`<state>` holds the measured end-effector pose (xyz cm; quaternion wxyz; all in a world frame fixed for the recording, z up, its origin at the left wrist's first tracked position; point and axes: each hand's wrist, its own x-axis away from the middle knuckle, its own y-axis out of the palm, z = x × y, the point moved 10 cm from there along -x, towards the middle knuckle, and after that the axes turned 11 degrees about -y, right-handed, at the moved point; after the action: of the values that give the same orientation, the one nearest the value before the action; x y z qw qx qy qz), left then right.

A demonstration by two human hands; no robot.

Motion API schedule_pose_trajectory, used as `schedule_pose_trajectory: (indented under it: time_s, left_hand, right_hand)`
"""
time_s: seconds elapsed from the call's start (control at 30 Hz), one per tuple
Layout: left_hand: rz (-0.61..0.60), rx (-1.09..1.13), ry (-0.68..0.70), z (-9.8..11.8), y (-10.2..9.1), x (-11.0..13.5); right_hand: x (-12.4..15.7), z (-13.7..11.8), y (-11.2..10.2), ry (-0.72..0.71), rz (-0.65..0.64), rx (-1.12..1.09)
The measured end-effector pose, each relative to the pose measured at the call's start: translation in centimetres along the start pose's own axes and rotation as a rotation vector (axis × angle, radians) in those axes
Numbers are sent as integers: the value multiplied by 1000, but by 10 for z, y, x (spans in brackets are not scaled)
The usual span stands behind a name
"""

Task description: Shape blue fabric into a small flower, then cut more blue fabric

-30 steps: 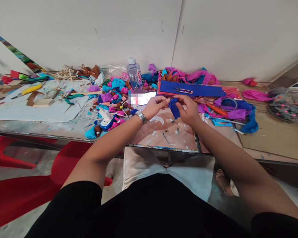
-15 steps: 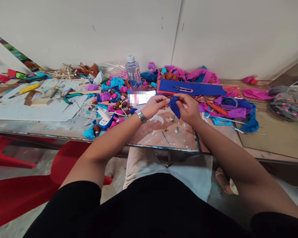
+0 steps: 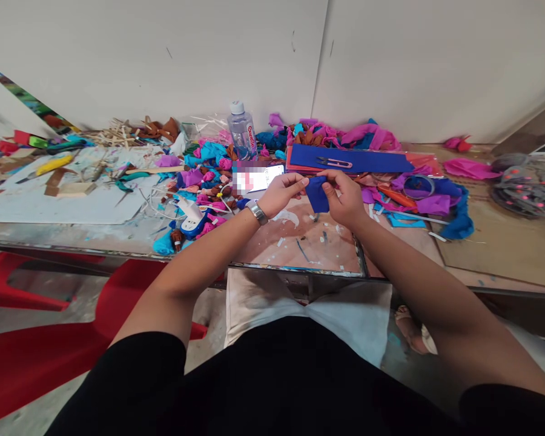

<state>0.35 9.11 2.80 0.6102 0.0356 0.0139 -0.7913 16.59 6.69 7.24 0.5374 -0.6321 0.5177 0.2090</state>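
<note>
Both my hands hold a small dark blue piece of fabric (image 3: 317, 195) above the paint-stained table (image 3: 300, 242). My left hand (image 3: 281, 192), with a metal watch on its wrist, pinches the piece's upper left edge. My right hand (image 3: 345, 197) grips its right side, thumb pressed on the front. Just behind my hands lies a phone (image 3: 258, 178) with its screen lit. A long blue felt sheet (image 3: 372, 162) with a thread snip (image 3: 335, 161) on it lies beyond.
Pink, blue and purple fabric scraps (image 3: 209, 175) cover the table's back. A water bottle (image 3: 242, 134) stands by the wall. A tape roll (image 3: 418, 186) lies at right, wood sticks (image 3: 118, 130) at left. A red plastic chair (image 3: 40, 345) stands left of my knees.
The blue piece hung down in a folded point between my hands; now it is held up flatter and squarer. My hands stayed in nearly the same place.
</note>
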Motion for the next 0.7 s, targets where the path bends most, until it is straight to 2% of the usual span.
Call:
schedule_pose_trajectory:
  time_s: [0.1,0.23,0.37,0.6,0.7]
  left_hand:
    - [37,-31,34,5,-3,3]
    - [107,-216,175,20,-5,9]
    - [96,-350,220,18,0,8]
    - [11,-207,237,12,6,7]
    - [-14,-177,256,15,7,8]
  right_hand:
    - [-1,0,2,-7,-21,9]
    - [-4,-5,7,-37,-99,33]
    - [-4,-10,13,-71,-167,51]
    - [-5,-16,14,-125,-180,63]
    - [-4,-12,12,-92,-150,37]
